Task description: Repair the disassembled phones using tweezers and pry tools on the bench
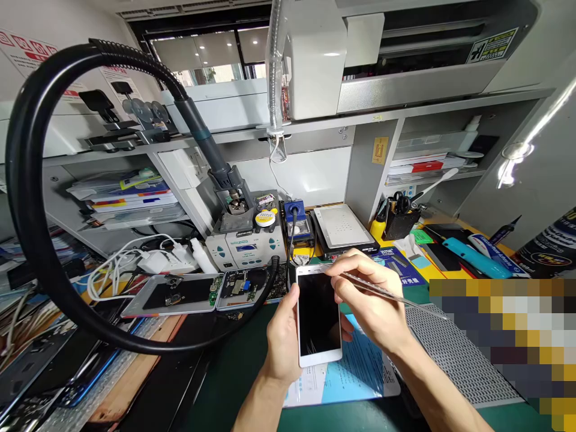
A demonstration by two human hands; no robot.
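My left hand [282, 336] is closed round a white smartphone [319, 318], gripping it by the side edges. The phone is upright towards me, its screen dark. My right hand [371, 306] pinches slim metal tweezers [378, 287] at the phone's top right corner. Their long end sticks out to the right past the wrist, and the fingers partly hide the tips, so I cannot tell whether these touch the phone. Under the phone, a blue and white printed sheet [360, 372] lies on the green mat [225, 393].
A hot air station [243, 249] stands at the back, its thick black hose [27, 120] looping across the left. Trays of phone parts [180, 294] sit left of my hands. A soldering iron holder [294, 225], a pen cup [400, 216] and a grey perforated mat [454, 348] are also around.
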